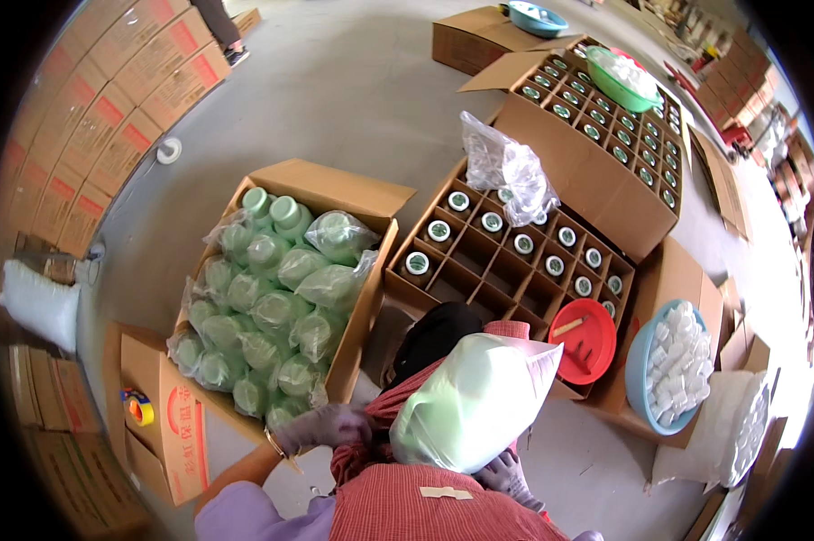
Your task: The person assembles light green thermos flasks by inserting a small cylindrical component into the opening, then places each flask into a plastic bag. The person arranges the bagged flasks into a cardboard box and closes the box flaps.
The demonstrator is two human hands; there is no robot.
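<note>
A pale green container in a clear plastic bag [470,406] rests over my lap, against the red checked apron [398,505]. My left hand [321,426], in a grey-purple glove, is beside it at the apron's cloth; its fingers are curled, and what they hold, if anything, is hidden. Under the bag's lower right edge is my gloved right hand [508,478], its fingers partly covered by the bag. To the left stands an open carton [384,248] packed with several pale green bottles [276,311], most of them in clear bags.
Ahead, a divided carton [461,284] holds white-lidded jars, a crumpled plastic bag [515,176] and a red bowl [596,338]. A blue basin [637,379] of white pieces stands right. Behind, another divided carton [596,171] carries a green basin [619,86]. Stacked cartons [109,117] line the left.
</note>
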